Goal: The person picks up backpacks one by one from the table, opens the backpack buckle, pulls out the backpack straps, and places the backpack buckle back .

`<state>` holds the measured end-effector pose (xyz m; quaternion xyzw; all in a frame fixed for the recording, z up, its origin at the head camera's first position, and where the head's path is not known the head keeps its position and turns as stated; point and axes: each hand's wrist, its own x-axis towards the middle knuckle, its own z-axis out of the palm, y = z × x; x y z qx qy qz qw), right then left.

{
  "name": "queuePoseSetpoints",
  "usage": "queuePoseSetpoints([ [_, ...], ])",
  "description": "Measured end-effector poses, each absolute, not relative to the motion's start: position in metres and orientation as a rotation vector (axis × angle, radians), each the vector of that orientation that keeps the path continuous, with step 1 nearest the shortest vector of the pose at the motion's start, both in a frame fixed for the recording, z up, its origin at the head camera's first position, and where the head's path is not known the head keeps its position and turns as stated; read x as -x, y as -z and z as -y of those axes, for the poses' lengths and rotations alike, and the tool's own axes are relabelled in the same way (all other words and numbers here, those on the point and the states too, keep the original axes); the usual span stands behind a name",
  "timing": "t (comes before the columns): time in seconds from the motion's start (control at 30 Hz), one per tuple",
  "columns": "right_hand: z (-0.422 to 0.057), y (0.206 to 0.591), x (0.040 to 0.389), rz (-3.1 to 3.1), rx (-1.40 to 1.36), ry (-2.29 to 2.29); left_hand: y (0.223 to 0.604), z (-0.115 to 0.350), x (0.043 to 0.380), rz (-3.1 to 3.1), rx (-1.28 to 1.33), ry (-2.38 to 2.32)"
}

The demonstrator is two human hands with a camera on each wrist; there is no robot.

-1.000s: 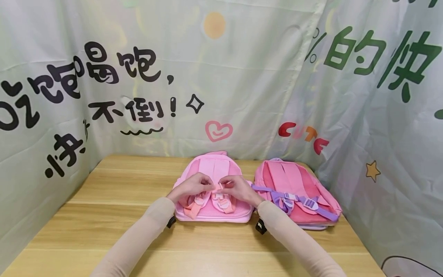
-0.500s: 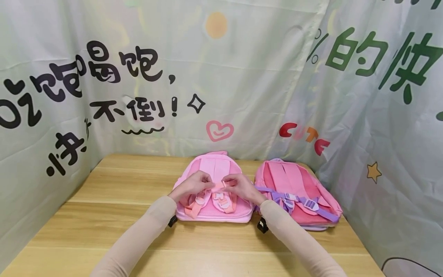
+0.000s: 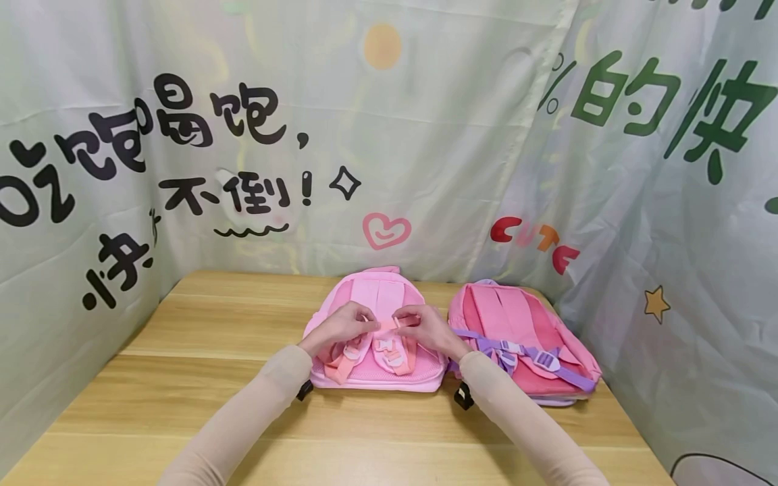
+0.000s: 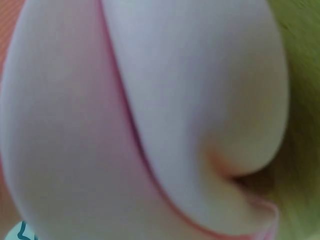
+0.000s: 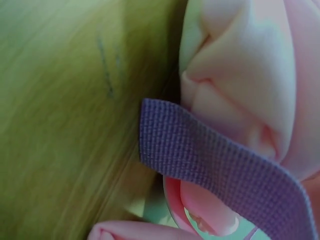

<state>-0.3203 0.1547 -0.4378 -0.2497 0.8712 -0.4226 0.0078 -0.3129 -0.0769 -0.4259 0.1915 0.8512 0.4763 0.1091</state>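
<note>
In the head view a light pink backpack [image 3: 352, 293] lies on the table with its shoulder straps facing up. Over its middle, my left hand [image 3: 344, 322] pinches one side of a short peach strap [image 3: 386, 326]. Thumb and fingers of my right hand [image 3: 423, 328] pinch the strap's other side, where a small pale piece shows at the fingertips. Below the hands, peach webbing ends [image 3: 338, 370] and a pale buckle [image 3: 385, 345] lie on the bag. The left wrist view is filled by the bag's pale pink fabric [image 4: 65, 125]; neither wrist view shows a hand.
A darker pink backpack [image 3: 486, 310] lies close on the right, its purple straps [image 3: 568, 374] across it. In the right wrist view a purple webbing end [image 5: 200, 145] hangs over the table [image 5: 65, 140]. Printed curtains [image 3: 444, 155] enclose the table's back and sides.
My right hand has shifted slightly right, away from the left hand. More of the peach strap shows between them. The backpacks stay where they were.
</note>
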Motion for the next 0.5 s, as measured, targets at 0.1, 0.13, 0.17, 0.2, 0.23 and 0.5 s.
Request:
queuePoseSetpoints([
  [0.1, -0.1549, 0.4382, 0.3203, -2.744, 0.797, 1.313, 0.4257, 0.0767, 0.3126, -2.485, -0.563, -1.414],
  [0.13, -0.155, 0.4382, 0.3203, -2.746, 0.803, 1.314, 0.4257, 0.0766, 0.3124, -2.475, -0.56, -1.42],
  [0.17, -0.1552, 0.4383, 0.3203, -2.748, 0.804, 1.313, 0.426, 0.0765, 0.3125, -2.462, -0.554, -1.431],
  [0.2, -0.1554, 0.4383, 0.3204, -2.751, 0.809, 1.311, 0.426, 0.0764, 0.3125, -2.448, -0.544, -1.439],
  [0.23, -0.1555, 0.4384, 0.3205, -2.753, 0.807, 1.308, 0.4258, 0.0764, 0.3122, -2.435, -0.535, -1.448],
  [0.5, -0.1596, 0.4383, 0.3213, -2.755, 0.801, 1.306, 0.4271, 0.0773, 0.3135, -2.393, -0.498, -1.479],
])
